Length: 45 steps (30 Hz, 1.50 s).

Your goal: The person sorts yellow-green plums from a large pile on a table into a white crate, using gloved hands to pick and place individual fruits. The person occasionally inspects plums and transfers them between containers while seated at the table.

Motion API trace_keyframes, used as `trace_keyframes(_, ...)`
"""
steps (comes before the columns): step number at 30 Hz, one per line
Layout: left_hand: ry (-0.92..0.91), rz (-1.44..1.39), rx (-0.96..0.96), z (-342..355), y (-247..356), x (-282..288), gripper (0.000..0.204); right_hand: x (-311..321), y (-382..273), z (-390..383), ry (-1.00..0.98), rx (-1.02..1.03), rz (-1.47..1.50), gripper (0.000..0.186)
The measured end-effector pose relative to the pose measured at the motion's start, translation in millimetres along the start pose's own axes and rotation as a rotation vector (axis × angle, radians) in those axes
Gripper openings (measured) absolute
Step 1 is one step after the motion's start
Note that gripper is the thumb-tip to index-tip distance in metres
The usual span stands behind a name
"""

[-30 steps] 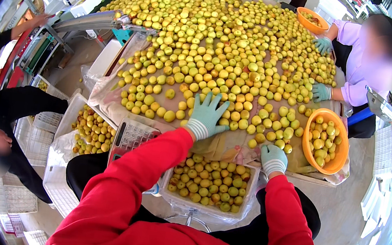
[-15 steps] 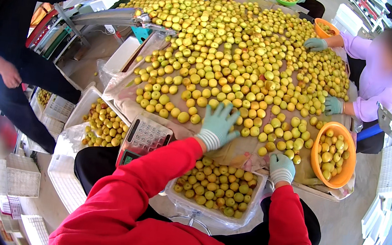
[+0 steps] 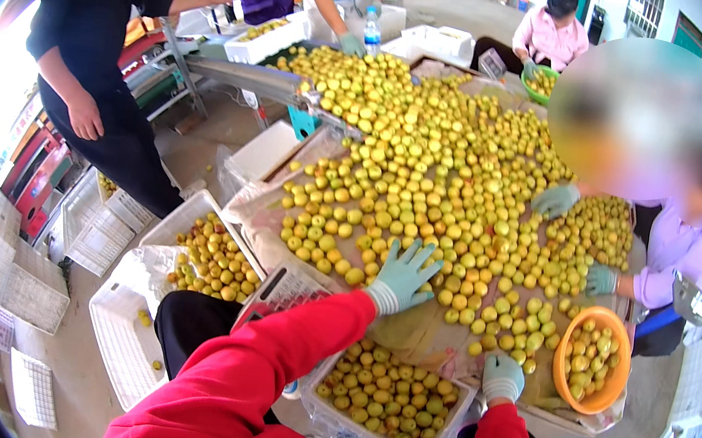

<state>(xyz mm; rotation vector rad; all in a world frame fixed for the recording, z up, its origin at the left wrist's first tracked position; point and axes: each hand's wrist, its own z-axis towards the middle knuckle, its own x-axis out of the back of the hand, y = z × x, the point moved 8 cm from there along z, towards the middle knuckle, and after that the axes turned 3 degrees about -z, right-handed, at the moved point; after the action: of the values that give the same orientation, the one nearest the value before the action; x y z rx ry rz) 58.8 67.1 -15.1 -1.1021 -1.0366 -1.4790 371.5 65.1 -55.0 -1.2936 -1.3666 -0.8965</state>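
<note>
Small round yellow-green fruits cover most of a cloth-covered table in front of me. My left hand, in a pale green glove, lies with its fingers spread at the near edge of the fruits. My right hand, gloved alike, is curled at the table's near edge beside a few loose fruits. Its fingertips are turned away, so what they hold, if anything, is hidden. Between my forearms, a plastic-lined white crate full of these fruits stands just below the table edge.
An orange basket of fruits sits right of my right hand. A scale is partly behind my left sleeve. Left of it stands a white crate with fruits. A co-worker's gloved hands rest among fruits at right; others work around the table.
The view has tilted upward, so the table sits lower in the picture and more people show at the back. Both my hands stay in about the same places on the table.
</note>
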Motion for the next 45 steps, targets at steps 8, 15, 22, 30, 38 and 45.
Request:
trace_keyframes(8,-0.16,-0.03,0.516,-34.0,-52.6,-9.3,0.075,-8.0,5.6,3.4,0.077,-0.045,0.036,0.043)
trace_keyframes(15,-0.202,-0.025,0.477,-25.9,-48.1,-15.3,0.077,-5.6,7.4,1.9,0.073,-0.085,0.115,0.043)
trace_keyframes(22,-0.214,-0.041,0.473,-24.3,-46.6,-11.6,0.078,1.5,6.3,-0.7,0.093,-0.09,0.139,0.041)
trace_keyframes(30,-0.194,-0.024,0.467,-22.7,-46.9,-12.1,0.077,3.2,4.1,-2.6,0.113,-0.084,0.134,0.039)
trace_keyframes(38,-0.168,-0.042,0.458,-17.6,-48.8,-15.1,0.075,-1.5,7.4,0.3,0.114,-0.078,0.101,0.04)
trace_keyframes(45,-0.151,-0.044,0.5,-17.8,-65.2,-22.1,0.066,0.2,2.8,-1.6,0.109,-0.065,0.108,0.042)
